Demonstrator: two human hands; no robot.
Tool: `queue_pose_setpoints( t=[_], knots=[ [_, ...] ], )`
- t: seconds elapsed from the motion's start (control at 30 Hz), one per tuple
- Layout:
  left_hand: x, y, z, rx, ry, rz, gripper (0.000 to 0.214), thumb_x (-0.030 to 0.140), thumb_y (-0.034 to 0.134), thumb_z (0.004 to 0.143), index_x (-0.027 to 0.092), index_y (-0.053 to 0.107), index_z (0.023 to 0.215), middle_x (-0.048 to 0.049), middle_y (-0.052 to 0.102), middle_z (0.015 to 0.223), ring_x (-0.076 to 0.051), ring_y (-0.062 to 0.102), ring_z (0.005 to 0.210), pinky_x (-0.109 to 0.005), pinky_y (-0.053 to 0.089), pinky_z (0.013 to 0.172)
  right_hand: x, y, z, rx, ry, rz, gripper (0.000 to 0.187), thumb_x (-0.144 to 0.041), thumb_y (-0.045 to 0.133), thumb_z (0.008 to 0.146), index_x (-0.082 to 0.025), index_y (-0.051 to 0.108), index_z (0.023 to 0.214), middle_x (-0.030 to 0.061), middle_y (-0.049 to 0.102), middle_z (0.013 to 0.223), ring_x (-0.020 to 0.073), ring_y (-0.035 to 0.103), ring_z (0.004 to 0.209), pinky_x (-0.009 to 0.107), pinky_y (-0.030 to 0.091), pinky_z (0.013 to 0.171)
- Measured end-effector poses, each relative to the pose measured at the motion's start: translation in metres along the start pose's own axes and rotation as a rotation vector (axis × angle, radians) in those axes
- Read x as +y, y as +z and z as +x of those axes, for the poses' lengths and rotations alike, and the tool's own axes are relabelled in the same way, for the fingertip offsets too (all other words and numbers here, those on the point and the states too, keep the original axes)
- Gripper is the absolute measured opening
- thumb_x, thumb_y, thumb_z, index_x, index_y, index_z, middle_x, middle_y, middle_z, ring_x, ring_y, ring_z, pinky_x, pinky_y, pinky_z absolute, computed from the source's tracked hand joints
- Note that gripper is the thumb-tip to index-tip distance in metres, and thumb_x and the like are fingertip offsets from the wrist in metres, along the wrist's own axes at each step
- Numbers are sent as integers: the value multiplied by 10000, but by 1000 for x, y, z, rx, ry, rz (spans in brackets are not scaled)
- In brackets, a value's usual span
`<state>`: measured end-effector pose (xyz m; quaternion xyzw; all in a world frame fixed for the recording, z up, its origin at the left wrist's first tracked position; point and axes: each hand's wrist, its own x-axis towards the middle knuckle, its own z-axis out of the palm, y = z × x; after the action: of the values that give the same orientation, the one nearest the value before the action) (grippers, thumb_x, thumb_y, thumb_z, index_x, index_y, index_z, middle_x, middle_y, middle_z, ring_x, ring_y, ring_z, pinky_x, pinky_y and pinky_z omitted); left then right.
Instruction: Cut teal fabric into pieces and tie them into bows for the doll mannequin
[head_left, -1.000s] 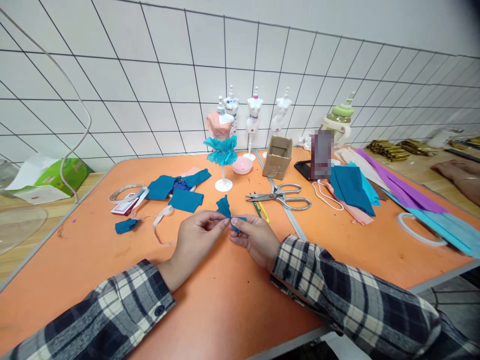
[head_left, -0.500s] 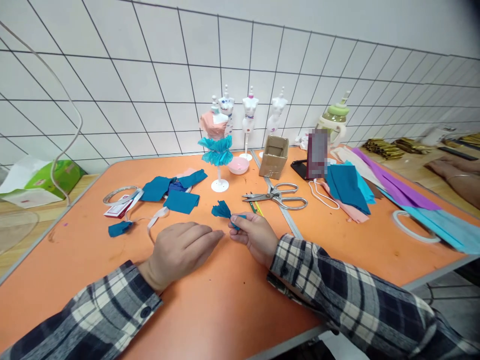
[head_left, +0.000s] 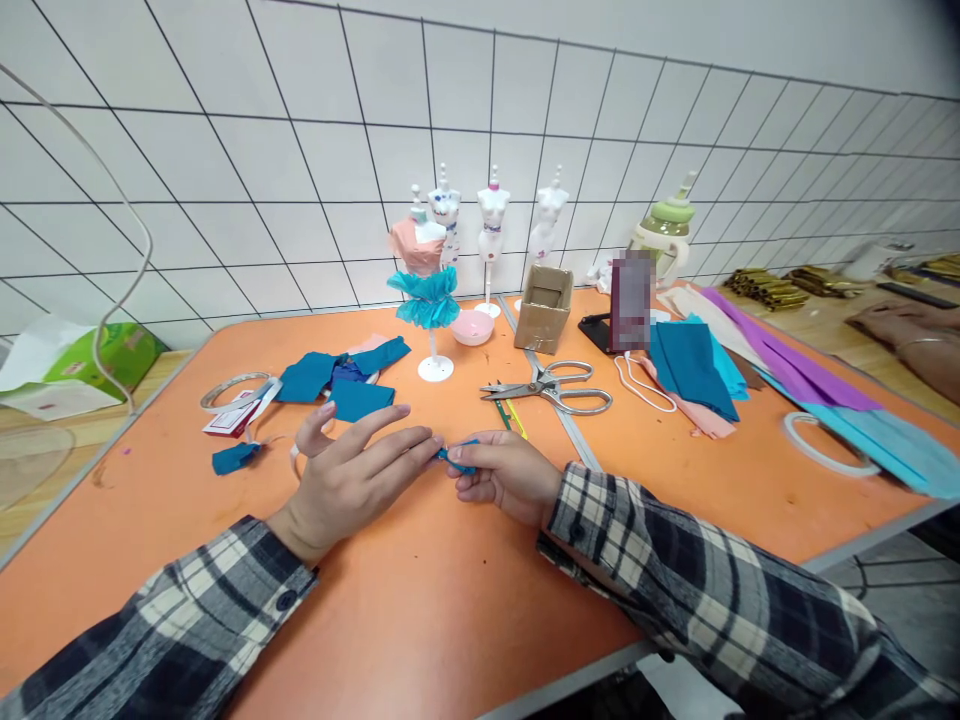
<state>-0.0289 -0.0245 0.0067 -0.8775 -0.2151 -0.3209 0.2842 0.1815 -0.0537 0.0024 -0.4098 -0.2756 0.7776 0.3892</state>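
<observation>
My right hand (head_left: 506,472) pinches a small gathered piece of blue crepe paper (head_left: 463,462) between thumb and fingers, above the orange table (head_left: 390,620). Fingers stretched and spread, my left hand (head_left: 360,475) reaches the left end of that piece with its lower fingertips. Its palm side and thumb do not show clearly. Flat blue paper pieces (head_left: 306,377) lie beyond the left hand, and a small blue scrap (head_left: 235,458) is to its left. Past the right hand are metal scissors (head_left: 551,388) and a thin yellow stick (head_left: 516,420).
A small dress form (head_left: 424,300) in a pink top and blue ruffle stands at the back, near several white forms (head_left: 493,215). Also there are a pink bowl (head_left: 472,327), cardboard box (head_left: 544,315), phone (head_left: 630,305) and green-lidded bottle (head_left: 666,235). Another person's hand (head_left: 919,330) is far right.
My left hand has opened its fingers and come over the fanned end of the blue paper, now hidden. My right hand keeps its pinch and shifts slightly left.
</observation>
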Motion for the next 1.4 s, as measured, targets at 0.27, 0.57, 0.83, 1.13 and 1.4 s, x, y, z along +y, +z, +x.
queue_pose_setpoints(
  t=[0.27, 0.57, 0.83, 1.13, 1.4],
  knots=[
    [-2, 2, 2, -134, -58, -285, 261, 132, 637, 820, 302, 696, 1008, 8, 771, 966, -262, 648, 1108, -494, 333, 1066, 3, 1, 2, 26, -16, -65, 196, -254, 804, 689, -127, 662, 735, 5, 654, 657, 64, 582, 511, 180, 525, 518],
    [-1, 5, 2, -230, -88, -386, 135, 146, 551, 868, 180, 672, 917, -37, 705, 777, -171, 654, 735, -444, 430, 983, 10, -3, 8, 61, -275, -357, 285, -360, 802, 657, -159, 711, 836, -7, 651, 649, 96, 601, 546, 232, 511, 552],
    [10, 10, 2, -297, -560, -831, 202, 302, 553, 891, 225, 727, 821, -4, 735, 727, -174, 677, 730, -399, 488, 963, 9, -9, 5, 107, -845, -1054, 159, -253, 614, 849, -247, 756, 920, 28, 738, 830, 151, 647, 751, 265, 478, 725],
    [12, 17, -1, -492, -1083, -1473, 278, 456, 669, 777, 183, 722, 761, 7, 628, 601, -134, 546, 519, -240, 457, 485, -6, -18, 1, -162, -1029, -1237, 277, -217, 521, 911, -247, 688, 1130, 68, 708, 1081, 200, 641, 1018, 324, 468, 910],
    [15, 17, 3, -444, -1012, -1312, 309, 455, 606, 854, 165, 655, 758, 1, 590, 651, -119, 508, 585, -223, 424, 530, -7, -17, 2, -101, -1058, -1263, 295, -288, 647, 841, -223, 666, 1128, 83, 708, 1095, 223, 625, 1029, 371, 438, 945]
  ],
)
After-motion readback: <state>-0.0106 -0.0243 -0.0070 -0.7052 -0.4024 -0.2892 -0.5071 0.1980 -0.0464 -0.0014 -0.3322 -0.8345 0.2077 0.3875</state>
